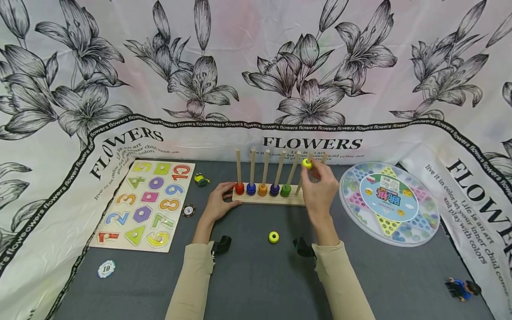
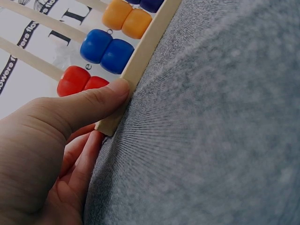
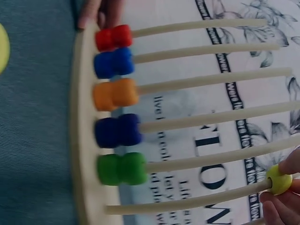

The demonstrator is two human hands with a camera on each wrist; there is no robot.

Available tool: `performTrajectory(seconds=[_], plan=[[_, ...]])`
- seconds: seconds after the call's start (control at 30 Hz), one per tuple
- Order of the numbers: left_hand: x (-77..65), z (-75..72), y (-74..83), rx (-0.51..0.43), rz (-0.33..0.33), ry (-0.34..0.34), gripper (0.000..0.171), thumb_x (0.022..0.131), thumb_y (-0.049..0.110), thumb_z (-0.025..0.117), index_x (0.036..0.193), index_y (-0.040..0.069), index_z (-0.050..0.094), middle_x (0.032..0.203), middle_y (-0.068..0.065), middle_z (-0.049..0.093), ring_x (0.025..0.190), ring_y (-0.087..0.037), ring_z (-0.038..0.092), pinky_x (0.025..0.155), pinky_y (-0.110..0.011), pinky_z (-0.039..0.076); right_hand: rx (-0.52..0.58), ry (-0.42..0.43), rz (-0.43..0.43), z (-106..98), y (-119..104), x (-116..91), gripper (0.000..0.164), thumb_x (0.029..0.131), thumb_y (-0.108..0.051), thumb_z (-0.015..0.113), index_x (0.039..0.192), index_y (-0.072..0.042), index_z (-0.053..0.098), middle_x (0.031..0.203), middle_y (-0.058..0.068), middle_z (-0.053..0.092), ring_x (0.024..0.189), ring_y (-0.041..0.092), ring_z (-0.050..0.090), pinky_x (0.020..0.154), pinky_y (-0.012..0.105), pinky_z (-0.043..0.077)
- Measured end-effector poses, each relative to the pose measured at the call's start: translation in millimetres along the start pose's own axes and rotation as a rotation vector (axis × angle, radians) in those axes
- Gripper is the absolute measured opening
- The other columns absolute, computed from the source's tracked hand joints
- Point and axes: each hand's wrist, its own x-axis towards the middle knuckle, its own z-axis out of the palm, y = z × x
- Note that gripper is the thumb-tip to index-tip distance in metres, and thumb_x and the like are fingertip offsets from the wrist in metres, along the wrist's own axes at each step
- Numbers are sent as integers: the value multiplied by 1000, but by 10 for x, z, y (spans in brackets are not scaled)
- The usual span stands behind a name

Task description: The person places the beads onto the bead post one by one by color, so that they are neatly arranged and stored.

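Note:
A wooden rack (image 1: 269, 200) with several upright pegs stands on the grey cloth. My left hand (image 1: 216, 202) grips its left end, the thumb (image 2: 110, 93) pressed on the front edge of the base. In the right wrist view, paired beads sit low on their pegs: red (image 3: 113, 37), blue (image 3: 114, 62), orange (image 3: 115, 94), dark blue (image 3: 118, 130) and green (image 3: 122, 168). My right hand (image 1: 325, 183) pinches a yellow bead (image 3: 280, 179) round the upper end of the peg beyond green. A second yellow bead (image 1: 274, 237) lies loose on the cloth before the rack.
On the left lies a number-and-shape board (image 1: 162, 242), with a small yellow-green toy (image 1: 202, 179), a dark chip (image 1: 188, 210) and a pale chip (image 1: 106, 269) around it. To the right are a round board game (image 1: 390, 200) and a toy figure (image 1: 462, 289). Flower-printed sheeting (image 1: 224, 100) rises behind.

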Motion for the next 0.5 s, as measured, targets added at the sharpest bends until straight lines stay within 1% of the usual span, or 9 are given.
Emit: performTrajectory(seconds=[0.23,0.3,0.5], plan=[[-6,11,-17,-1,3,-3,66,79,2,82,138,-3,54,139,-19,49,123,-34,53,100,-37,52,-9,-14,58,54,177,-246,21,82,2,73,102,9,73,94,23,71,81,35,69,68,45,59],[-5,11,-25,-4,-4,-2,66,79,2,82,139,-2,54,139,-18,49,124,-33,53,101,-36,52,-29,-29,59,80,247,-322,20,82,3,73,101,9,73,93,23,71,80,35,69,68,46,58],[0,11,-30,-3,4,-6,66,79,1,82,139,-4,54,139,-19,49,124,-34,53,101,-37,52,-97,-84,64,167,485,-548,17,80,3,76,95,9,74,89,24,70,79,37,68,66,49,58]])
